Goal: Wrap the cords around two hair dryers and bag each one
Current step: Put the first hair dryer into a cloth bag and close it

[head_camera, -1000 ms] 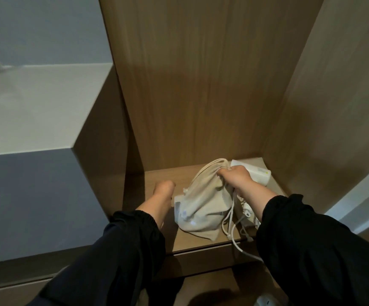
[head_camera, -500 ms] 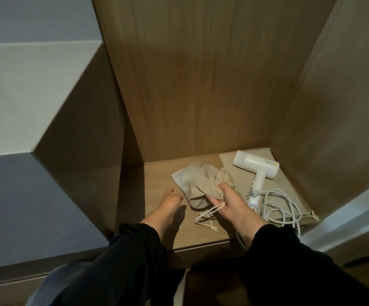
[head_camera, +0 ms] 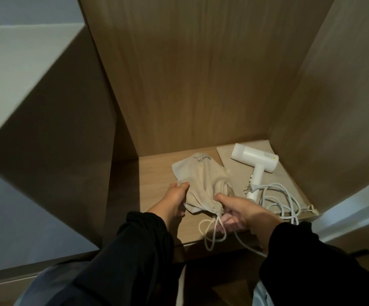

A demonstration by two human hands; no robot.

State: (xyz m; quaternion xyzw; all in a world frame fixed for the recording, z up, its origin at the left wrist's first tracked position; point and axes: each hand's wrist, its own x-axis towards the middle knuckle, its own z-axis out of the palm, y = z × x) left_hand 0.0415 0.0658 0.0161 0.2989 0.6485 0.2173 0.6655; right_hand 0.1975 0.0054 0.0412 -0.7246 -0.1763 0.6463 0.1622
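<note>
A filled beige drawstring bag (head_camera: 201,180) lies on the wooden shelf (head_camera: 154,171) inside a cabinet niche. My left hand (head_camera: 174,199) grips the bag's left side. My right hand (head_camera: 236,210) pinches its gathered neck, and the white drawstrings (head_camera: 212,233) hang over the shelf's front edge. To the right a white hair dryer (head_camera: 254,164) rests on a second, flat beige bag (head_camera: 289,184). Its white cord (head_camera: 282,199) is loose in coils beside the handle, with the plug (head_camera: 250,188) near the handle.
Wooden walls close the niche at the back (head_camera: 201,74), left and right (head_camera: 333,96). A white counter block (head_camera: 13,74) stands at the left. The dryer's cord trails off the shelf's front edge toward the floor.
The bagged dryer has been laid flat on the shelf. My left hand moved from the shelf surface onto the bag's side; my right hand stays at the bag's neck.
</note>
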